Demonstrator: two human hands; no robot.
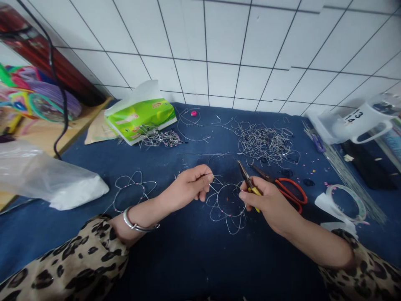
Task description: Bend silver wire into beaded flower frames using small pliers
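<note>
Pliers (247, 179) gripped in fisted R hand (267, 205); L hand (191, 185) pinches wire flower (227, 210)

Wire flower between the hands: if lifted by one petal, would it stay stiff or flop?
Probably springy rather than stiff: the wire flower is thin open loops, so it would likely flex. Likely light. Its beaded loops may snag on the blue cloth.
</note>
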